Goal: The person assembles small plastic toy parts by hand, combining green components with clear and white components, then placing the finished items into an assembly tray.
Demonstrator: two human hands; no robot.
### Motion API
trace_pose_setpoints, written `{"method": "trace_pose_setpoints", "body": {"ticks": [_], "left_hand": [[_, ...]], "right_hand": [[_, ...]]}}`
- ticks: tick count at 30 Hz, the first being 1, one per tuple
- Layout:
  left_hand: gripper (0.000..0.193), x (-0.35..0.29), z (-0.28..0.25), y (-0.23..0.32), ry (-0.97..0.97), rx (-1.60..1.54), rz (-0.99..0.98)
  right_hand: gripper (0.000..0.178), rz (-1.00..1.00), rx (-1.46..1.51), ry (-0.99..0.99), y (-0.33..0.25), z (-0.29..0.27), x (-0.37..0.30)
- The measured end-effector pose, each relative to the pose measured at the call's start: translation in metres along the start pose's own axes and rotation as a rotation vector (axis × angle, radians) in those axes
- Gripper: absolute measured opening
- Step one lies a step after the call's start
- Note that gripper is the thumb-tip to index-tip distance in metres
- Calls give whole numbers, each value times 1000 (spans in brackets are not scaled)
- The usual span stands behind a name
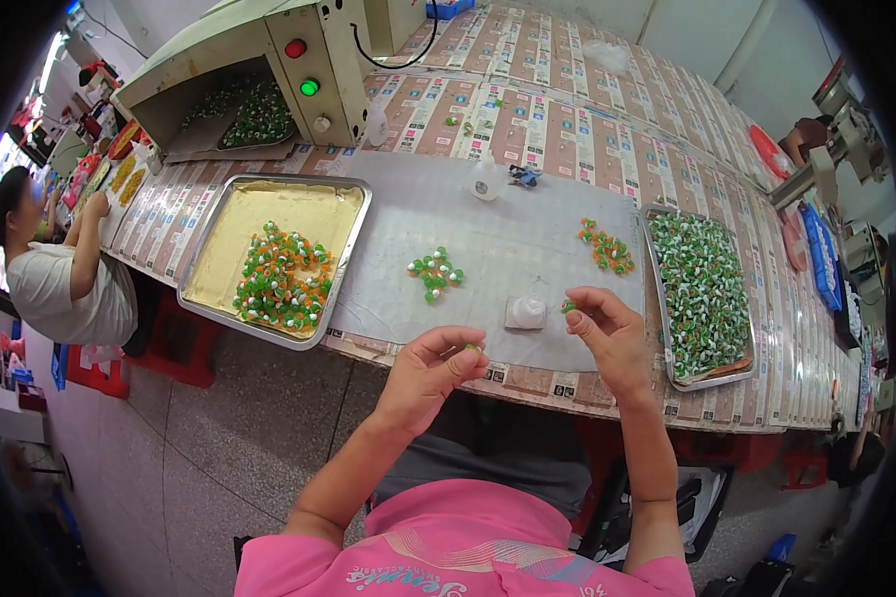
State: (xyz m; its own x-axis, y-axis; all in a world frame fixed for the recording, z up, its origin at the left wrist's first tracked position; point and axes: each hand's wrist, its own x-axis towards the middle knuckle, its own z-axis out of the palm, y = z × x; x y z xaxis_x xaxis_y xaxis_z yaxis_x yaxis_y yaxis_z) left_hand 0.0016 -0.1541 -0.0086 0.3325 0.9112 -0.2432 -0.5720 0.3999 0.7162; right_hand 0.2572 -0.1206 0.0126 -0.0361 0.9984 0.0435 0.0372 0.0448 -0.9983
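Observation:
My left hand (433,376) is closed in a pinch on a small green piece (473,348), just off the table's near edge. In my right hand (612,338), thumb and forefinger grip another small green piece (567,306). Between the hands, on a pale sheet (388,214), stands a small white pot (528,312). Beyond it lie a loose cluster of green-and-white pieces (435,274) and a cluster of orange and green pieces (607,249). To the left, a metal tray (363,214) with a cream lining carries a heap of green, orange and white pieces (284,284).
A second tray (672,373), full of green-and-white pieces, is at the right. A white squeeze bottle (485,179) and a small blue object (524,176) stand farther back. A boxy machine (338,80) with similar pieces inside occupies the far left. Another person (65,264) sits at left.

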Motion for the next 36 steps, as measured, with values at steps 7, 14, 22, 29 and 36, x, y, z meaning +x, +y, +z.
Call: {"method": "trace_pose_setpoints", "body": {"ticks": [7, 14, 22, 29, 36], "left_hand": [[24, -6, 1, -5, 16, -14, -17], [21, -9, -5, -9, -23, -38, -31], [25, -8, 3, -10, 14, -69, -45], [25, -4, 4, -14, -1, -61, -70], [24, -2, 10, -16, 16, -46, -76]], "right_hand": [[29, -402, -533, 12, -10, 12, 8], [28, -473, -630, -45, -10, 24, 19], [26, -586, -742, -91, -11, 22, 25], [28, -523, -624, -43, -13, 23, 15], [25, -364, -375, -159, -25, 31, -16]]}}
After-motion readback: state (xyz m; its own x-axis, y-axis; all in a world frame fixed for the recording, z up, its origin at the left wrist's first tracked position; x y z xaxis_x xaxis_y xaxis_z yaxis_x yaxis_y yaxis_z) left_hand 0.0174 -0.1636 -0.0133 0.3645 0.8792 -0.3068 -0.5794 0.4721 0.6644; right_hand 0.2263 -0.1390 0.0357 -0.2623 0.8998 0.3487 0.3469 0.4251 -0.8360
